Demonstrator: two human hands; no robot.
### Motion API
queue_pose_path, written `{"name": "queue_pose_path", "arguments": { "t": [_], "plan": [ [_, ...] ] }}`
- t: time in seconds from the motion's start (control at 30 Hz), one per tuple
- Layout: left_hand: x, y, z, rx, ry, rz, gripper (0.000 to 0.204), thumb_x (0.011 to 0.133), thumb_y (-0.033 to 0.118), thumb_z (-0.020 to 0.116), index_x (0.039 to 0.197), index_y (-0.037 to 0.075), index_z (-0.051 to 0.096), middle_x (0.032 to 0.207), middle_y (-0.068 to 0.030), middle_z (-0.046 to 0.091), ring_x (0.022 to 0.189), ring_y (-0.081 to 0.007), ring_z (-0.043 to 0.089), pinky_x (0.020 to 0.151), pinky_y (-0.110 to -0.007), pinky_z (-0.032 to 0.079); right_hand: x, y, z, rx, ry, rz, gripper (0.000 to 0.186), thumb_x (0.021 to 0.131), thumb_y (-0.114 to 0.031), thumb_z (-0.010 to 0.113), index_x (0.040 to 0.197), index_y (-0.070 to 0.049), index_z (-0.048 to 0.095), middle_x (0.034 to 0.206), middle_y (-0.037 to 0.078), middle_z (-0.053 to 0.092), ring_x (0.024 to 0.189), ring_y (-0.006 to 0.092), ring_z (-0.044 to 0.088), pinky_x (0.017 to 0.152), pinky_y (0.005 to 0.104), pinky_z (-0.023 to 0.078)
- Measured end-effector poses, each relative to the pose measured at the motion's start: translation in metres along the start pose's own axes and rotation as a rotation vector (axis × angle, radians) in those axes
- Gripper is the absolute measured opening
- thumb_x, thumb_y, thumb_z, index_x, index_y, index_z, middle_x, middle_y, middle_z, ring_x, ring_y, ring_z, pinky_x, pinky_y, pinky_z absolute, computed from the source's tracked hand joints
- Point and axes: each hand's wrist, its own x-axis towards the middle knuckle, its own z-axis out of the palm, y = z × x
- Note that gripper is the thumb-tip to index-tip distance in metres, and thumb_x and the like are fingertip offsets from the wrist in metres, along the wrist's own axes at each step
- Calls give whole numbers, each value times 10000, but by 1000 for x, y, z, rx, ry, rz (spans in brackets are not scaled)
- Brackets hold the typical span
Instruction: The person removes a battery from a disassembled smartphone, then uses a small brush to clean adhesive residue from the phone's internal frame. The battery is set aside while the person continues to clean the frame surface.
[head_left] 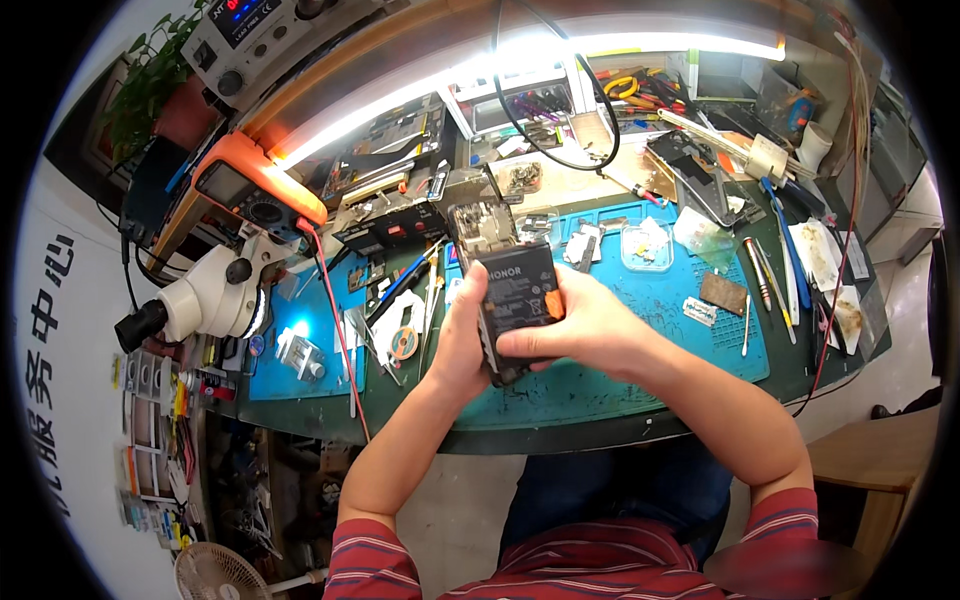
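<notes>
An opened smartphone is held upright-angled above the blue work mat, its black battery facing me and its upper inner parts exposed, with a dark piece sticking up at the top. My left hand grips its left side, thumb along the edge. My right hand holds the right side, thumb pressed across the lower battery near an orange tab. The fingers behind the phone are mostly hidden.
A microscope and orange multimeter stand left. A clear parts box, razor blade, metal plate and several tweezers and screwdrivers lie right. A black cable loop hangs behind; another phone lies back right.
</notes>
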Motion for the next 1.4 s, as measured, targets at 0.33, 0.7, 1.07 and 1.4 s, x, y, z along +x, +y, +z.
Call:
{"name": "queue_pose_path", "arguments": {
  "t": [0.33,0.7,1.07,1.4],
  "plan": [
    [-2,-1,7,212,108,-30,738,1018,669,355,1336,20,502,1101,-130,670,862,-207,720,644,-333,612,2,15,6,-38,64,-143,601,793,-77,850,1283,-5,510,1076,61,671,928,125,655,745,293,566],
    [-4,0,3,330,109,11,785,1002,698,335,1402,36,474,1253,-132,645,1118,-234,681,911,-377,593,2,21,6,-225,149,-197,554,762,-108,823,1250,3,585,1108,125,703,1008,186,690,887,339,565],
    [-5,2,-9,285,13,-8,737,1032,632,342,1423,17,453,1286,-144,623,1134,-224,669,927,-366,589,0,11,8,-249,135,-149,457,785,-69,834,1163,32,597,1025,79,715,923,126,676,828,309,564],
    [-2,9,-13,505,-131,169,988,883,811,479,1406,-27,452,1173,-125,656,1031,-188,678,861,-346,575,5,-5,-15,-158,111,-79,294,875,-151,831,1074,3,680,951,19,713,789,80,645,702,253,546]
  ]
}}
